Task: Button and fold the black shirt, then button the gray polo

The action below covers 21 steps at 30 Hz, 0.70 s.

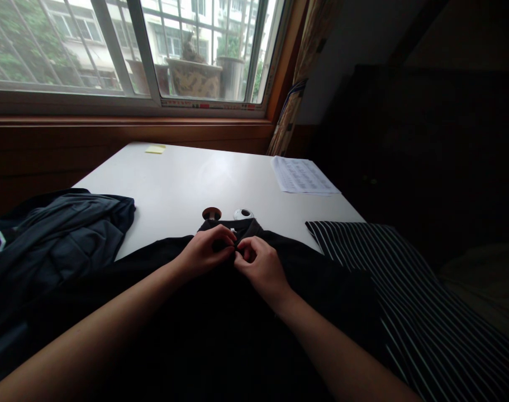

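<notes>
A black collared shirt [166, 254] is spread over the near part of the white table [187, 173], its collar [251, 226] towards the window. Just below the collar, my left hand [208, 245] pinches the shirt's front with thumb and fingers together. My right hand [260, 262] pinches the cloth right beside it, the fingertips of both hands almost touching. Whatever small part lies between the fingertips is hidden. Beyond the collar sit a brown-rimmed round spool [212, 213] and a white round roll [243, 214].
Dark grey-blue clothing [82, 223] is heaped at the left edge. Black cloth with white stripes [388, 262] hangs over the right side. Printed sheets [304, 175] lie at the far right corner, a yellow note [155, 149] at the far left. A barred window [195, 56] stands behind.
</notes>
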Each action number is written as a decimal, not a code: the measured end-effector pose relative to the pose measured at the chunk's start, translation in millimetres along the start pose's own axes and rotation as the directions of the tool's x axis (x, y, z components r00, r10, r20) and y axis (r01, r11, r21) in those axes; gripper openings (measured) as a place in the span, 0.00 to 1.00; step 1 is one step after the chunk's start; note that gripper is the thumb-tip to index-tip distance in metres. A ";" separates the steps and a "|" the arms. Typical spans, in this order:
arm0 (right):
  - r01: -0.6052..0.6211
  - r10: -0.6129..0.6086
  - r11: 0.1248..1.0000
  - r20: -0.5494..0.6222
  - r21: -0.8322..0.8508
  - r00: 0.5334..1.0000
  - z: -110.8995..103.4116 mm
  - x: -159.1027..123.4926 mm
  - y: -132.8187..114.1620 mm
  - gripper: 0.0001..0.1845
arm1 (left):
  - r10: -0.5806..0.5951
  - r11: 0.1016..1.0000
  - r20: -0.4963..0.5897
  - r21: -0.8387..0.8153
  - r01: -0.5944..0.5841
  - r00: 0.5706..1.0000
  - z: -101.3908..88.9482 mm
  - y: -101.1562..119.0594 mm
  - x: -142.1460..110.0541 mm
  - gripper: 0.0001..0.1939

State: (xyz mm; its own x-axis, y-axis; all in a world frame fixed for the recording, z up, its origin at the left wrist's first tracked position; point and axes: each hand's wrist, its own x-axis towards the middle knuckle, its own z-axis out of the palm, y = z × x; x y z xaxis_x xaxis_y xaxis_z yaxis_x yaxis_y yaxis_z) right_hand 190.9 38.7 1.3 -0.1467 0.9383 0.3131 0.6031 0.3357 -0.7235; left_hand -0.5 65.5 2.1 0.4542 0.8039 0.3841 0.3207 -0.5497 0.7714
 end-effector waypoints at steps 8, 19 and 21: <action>0.042 -0.042 0.999 0.009 -0.006 0.999 1.2 -1.2 4.5 0.04 | -0.028 0.998 -0.005 -0.049 0.027 1.000 -0.8 0.3 1.1 0.08; 0.082 -0.080 0.990 -0.022 0.118 0.997 -7.2 0.3 10.6 0.05 | -0.121 0.989 0.002 -0.085 0.121 0.993 -2.9 0.4 5.4 0.06; 0.094 -0.088 0.988 -0.053 0.123 0.995 -8.3 1.0 12.1 0.08 | -0.125 0.988 0.006 -0.089 0.125 0.992 -3.1 -0.7 5.1 0.06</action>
State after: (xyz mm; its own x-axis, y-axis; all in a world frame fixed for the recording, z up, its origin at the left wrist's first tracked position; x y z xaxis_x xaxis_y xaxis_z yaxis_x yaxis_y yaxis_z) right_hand 204.6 43.0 -2.1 -0.1575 0.8994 0.4077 0.4859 0.4300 -0.7609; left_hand -1.0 70.7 5.1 0.4156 0.8649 0.2814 0.3001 -0.4224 0.8553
